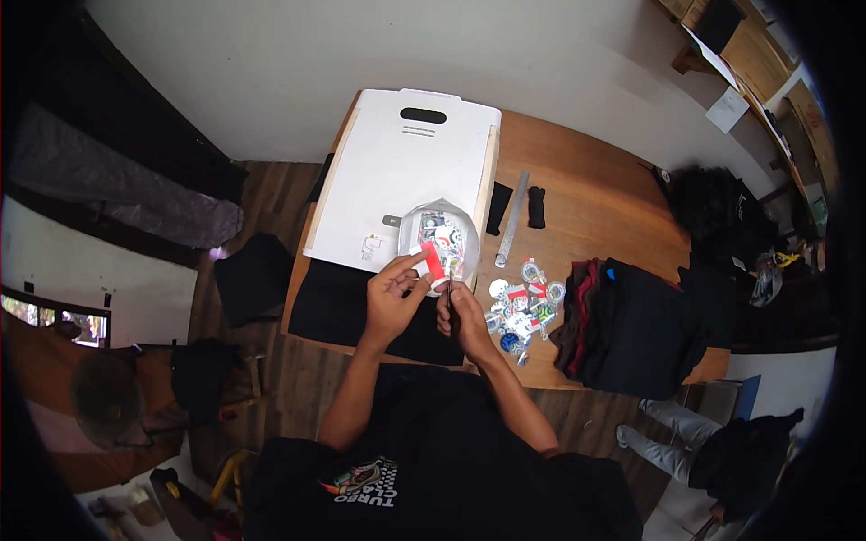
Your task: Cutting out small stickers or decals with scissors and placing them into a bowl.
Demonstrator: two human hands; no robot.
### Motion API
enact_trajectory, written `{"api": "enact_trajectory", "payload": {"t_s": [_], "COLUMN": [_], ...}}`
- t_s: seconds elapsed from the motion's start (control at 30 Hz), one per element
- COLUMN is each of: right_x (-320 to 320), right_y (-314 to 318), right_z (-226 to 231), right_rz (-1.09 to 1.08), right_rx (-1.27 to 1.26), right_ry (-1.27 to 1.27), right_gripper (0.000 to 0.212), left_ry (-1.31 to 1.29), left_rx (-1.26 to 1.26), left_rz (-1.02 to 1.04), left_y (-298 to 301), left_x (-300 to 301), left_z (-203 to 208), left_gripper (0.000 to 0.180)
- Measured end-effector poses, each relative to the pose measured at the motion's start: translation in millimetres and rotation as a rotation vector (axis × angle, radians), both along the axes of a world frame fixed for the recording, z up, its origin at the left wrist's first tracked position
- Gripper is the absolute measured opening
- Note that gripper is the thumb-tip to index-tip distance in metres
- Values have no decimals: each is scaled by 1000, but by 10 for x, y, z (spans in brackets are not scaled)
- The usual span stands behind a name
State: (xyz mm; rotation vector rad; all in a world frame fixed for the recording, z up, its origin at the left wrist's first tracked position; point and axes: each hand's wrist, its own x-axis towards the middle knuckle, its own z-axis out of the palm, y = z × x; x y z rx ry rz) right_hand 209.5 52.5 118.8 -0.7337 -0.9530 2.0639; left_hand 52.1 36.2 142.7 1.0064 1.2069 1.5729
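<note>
My left hand [393, 296] pinches a small red-and-white sticker [435, 262] between thumb and fingers. My right hand [470, 326] is closed around what looks like a pair of scissors [452, 287], its narrow tip beside the sticker's right edge. Just beyond both hands sits a whitish, translucent bag or bowl [468, 230] with several printed stickers [440, 230] inside. It rests on the lower right part of a large white panel [388, 171] with a dark oval slot. Right of my right hand, a loose pile of cut stickers [521, 311] lies on the wooden table [595, 198].
A metal ruler [513, 216] and a small dark rolled cloth [537, 207] lie right of the panel. Folded dark and maroon garments [631, 325] are stacked at the table's right. Black fabric [343, 302] lies under the panel's near edge. Another person [731, 451] stands at the lower right.
</note>
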Motion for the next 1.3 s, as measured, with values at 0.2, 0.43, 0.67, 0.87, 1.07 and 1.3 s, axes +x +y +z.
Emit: {"api": "enact_trajectory", "payload": {"t_s": [0.2, 0.43, 0.67, 0.87, 1.07, 1.3], "right_x": [60, 71, 92, 80, 87, 86], "right_y": [-65, -55, -42, -41, -33, -19], "right_z": [96, 208, 110, 113, 100, 1], "right_rz": [8, 32, 47, 58, 51, -11], "right_rx": [86, 159, 124, 147, 162, 136], "right_ry": [-34, -44, -52, -51, -45, -77], "right_gripper": [37, 39, 40, 40, 39, 37], "left_ry": [-78, 9, -6, -57, -69, -77], "left_rx": [-42, 27, 14, -32, -13, -55], "left_rz": [21, -9, 9, 15, 12, 37], "left_y": [70, 43, 56, 85, 124, 144], "left_x": [49, 17, 35, 34, 43, 34], "left_z": [175, 59, 106, 168, 157, 98], "left_gripper": [39, 39, 38, 36, 36, 38]}}
